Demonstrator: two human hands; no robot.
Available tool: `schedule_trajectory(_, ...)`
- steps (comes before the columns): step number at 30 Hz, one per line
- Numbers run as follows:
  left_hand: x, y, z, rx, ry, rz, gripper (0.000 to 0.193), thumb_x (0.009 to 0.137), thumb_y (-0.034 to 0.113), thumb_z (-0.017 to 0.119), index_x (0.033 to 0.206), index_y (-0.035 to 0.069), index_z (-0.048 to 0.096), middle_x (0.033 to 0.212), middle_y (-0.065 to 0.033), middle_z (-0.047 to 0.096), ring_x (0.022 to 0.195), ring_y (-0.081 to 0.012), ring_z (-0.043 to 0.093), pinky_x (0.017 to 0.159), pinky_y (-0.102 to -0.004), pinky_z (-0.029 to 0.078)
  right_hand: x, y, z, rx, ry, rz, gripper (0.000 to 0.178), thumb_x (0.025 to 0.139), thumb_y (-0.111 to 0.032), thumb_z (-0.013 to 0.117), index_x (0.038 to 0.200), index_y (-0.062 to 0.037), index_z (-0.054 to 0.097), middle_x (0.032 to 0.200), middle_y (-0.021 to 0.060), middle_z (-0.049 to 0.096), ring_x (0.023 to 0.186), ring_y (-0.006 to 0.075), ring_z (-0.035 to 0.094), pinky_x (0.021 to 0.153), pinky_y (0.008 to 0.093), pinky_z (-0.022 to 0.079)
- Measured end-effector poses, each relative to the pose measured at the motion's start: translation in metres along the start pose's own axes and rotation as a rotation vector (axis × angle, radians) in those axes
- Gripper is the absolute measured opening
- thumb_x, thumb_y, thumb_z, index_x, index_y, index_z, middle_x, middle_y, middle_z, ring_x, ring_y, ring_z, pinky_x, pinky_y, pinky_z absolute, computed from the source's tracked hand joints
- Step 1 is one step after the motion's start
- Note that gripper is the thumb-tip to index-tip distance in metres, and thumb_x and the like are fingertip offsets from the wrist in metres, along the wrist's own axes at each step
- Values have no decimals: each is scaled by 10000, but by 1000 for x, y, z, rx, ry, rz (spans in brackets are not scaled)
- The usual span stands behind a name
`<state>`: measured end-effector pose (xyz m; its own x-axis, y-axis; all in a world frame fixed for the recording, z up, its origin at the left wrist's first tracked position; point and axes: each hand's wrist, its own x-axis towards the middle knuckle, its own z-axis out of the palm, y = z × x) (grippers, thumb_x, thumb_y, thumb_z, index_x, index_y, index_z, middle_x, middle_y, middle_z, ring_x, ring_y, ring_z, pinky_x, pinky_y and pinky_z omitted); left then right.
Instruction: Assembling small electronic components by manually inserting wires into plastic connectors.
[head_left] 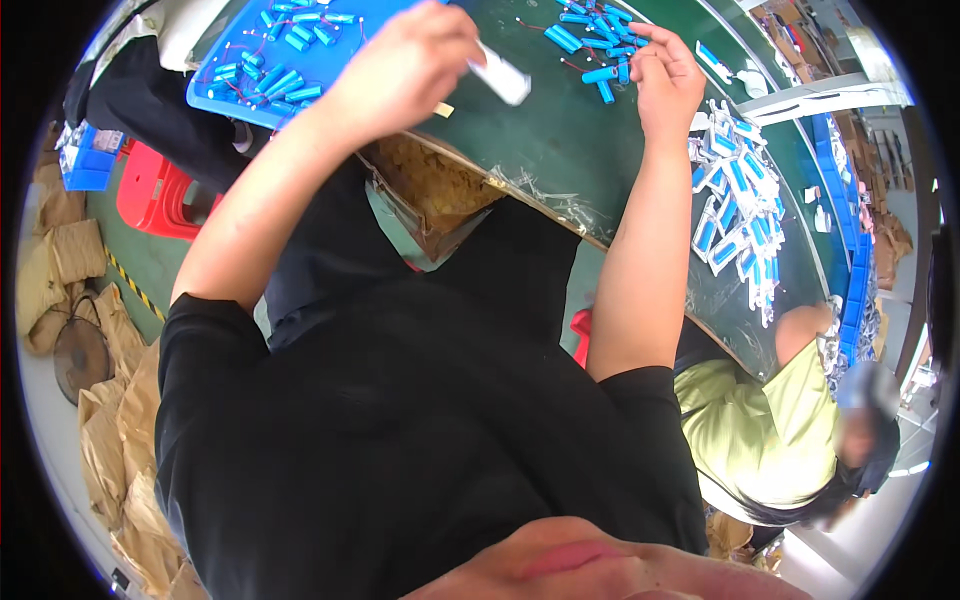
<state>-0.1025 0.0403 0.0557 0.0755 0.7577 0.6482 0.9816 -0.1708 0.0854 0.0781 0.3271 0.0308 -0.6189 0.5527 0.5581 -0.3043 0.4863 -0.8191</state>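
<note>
My left hand (pixel 420 65) is closed on one end of a small white pouch (pixel 505 80), which sticks out to the right over the green table (pixel 490 135). What the pouch holds, if anything, cannot be seen. My right hand (pixel 668 85) is at the edge of a loose heap of blue cylindrical battery packs (pixel 598 42) with thin red wires and white plugs. Its fingers are bent but apart, and no pack shows in its grasp. A blue tray (pixel 205 93) at the left, partly behind my left forearm, bears more blue packs.
Blue packs in white wrappers (pixel 735 195) lie piled right of my right forearm. An open carton (pixel 435 190) with yellowish contents is below the table edge. A person in a light-green top (pixel 765 430) sits at the right. A red stool (pixel 150 190) stands at the left.
</note>
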Motion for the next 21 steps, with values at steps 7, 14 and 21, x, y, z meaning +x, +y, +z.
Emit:
schedule_trajectory(7,-23,43,27,174,-122,-73,242,718,22,669,942,47,758,1200,-59,632,1151,-259,592,965,-383,489,-6,-4,12,-100,-349,252,418,901,36,537,1301,29,659,784,12,639,669,74,545,613,206,407)
schedule_trajectory(14,-34,78,38,-3,-139,-319,138,814,44,654,914,32,748,1048,-86,690,1036,-296,646,898,-407,567,-9,10,4,-363,-456,300,203,933,-18,674,1135,-22,659,923,-15,667,795,53,618,727,217,484)
schedule_trajectory(21,-18,74,38,-8,-282,-368,79,821,34,654,836,17,730,985,-72,700,1021,-283,652,872,-379,580,-15,-8,14,-361,-574,226,240,902,-16,711,1139,-43,688,921,-18,644,768,34,590,685,214,463)
